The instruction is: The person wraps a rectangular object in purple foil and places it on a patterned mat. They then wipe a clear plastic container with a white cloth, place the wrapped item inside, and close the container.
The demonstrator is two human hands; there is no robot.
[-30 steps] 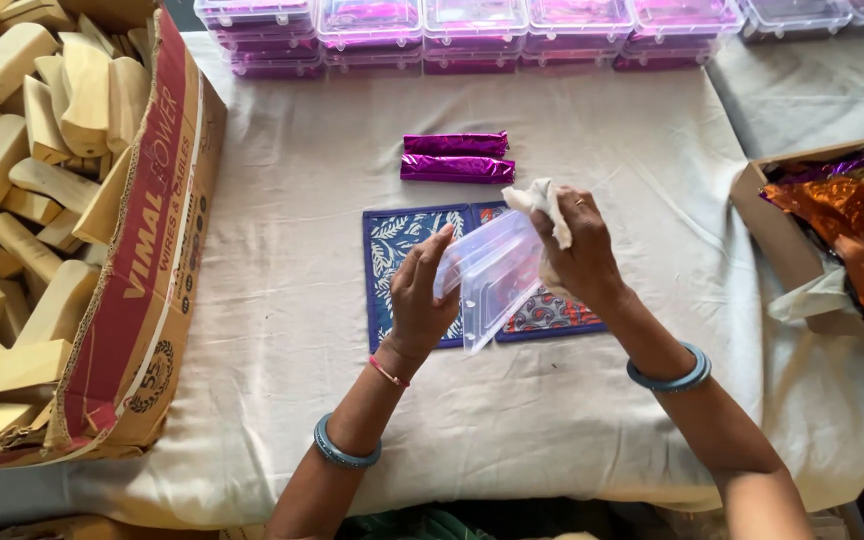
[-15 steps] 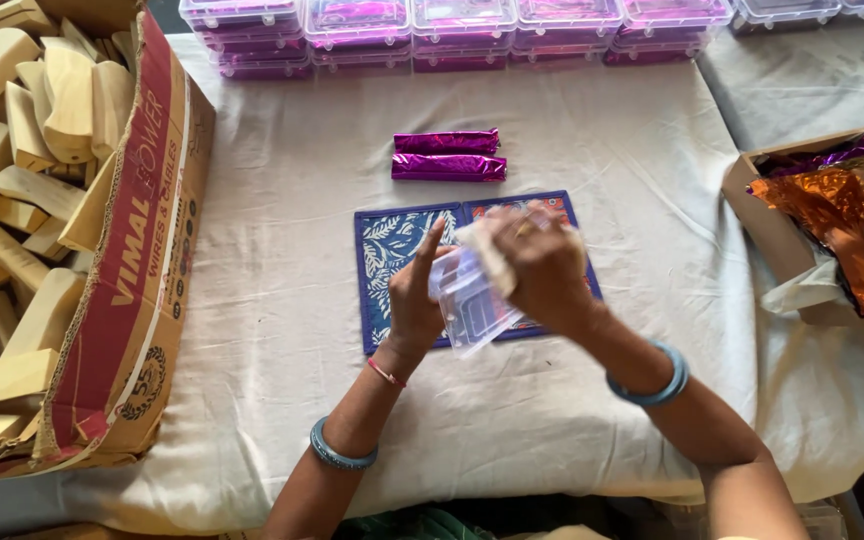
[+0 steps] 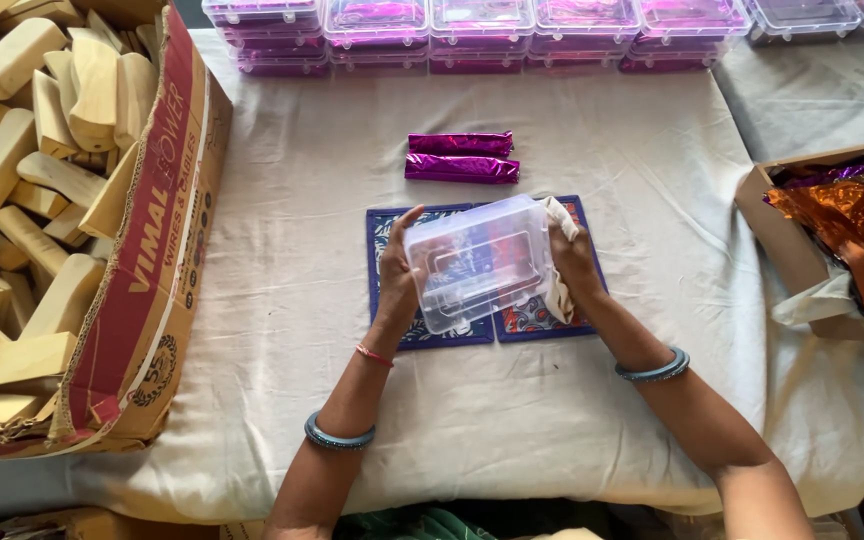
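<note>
Since 0.5 s ago the clear plastic box (image 3: 479,262) has turned flat-side up over the blue mat (image 3: 397,335); left hand (image 3: 397,272) grips its left end, right hand (image 3: 572,262) presses a white cloth (image 3: 559,290) against its right end. Cloth mostly hidden behind box & fingers; cardboard box of wooden blocks (image 3: 167,240) at far left is cut off by the frame edge.
</note>
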